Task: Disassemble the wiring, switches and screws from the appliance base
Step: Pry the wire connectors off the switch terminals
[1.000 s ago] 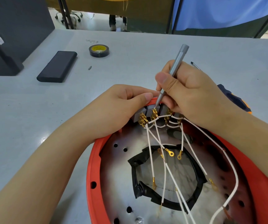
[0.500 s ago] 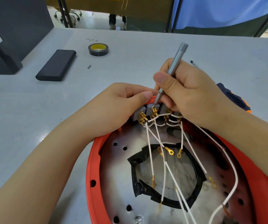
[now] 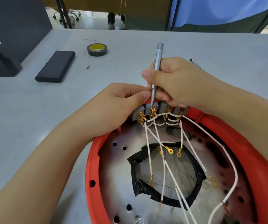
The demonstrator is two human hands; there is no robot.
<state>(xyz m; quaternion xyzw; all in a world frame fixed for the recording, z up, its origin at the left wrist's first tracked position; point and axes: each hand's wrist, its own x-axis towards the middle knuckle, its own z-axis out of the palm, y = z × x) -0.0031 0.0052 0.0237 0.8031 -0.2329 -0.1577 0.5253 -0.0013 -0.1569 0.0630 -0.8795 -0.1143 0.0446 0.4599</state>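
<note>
Switches [image 3: 159, 110] sit in a grey row along the far rim of the red appliance base [image 3: 236, 143], directly under both my hands, so the row runs left to right across my view while the screwdriver [image 3: 157, 68] comes down on it almost upright, leaning slightly away from me. My right hand [image 3: 178, 81] is curled round the slim silver shaft, thumb and fingers pinching it, and its tip rests at the brass terminal [image 3: 152, 110] of the second block from the left. My left hand [image 3: 118, 107] grips the rim just beside that block, thumb pressed against the edge next to the tip, bracing the base on the desk [image 3: 33, 110]. Both hands are at the work; the right one holds the tool, so the next move is likely its own.

White wires [image 3: 149, 152] fan from the terminals toward me over the metal plate, several ending in loose gold ring lugs, which suggests those ends are already freed. The ones at the switches look attached. The plate shows scorched patches and a black-taped central opening.
</note>
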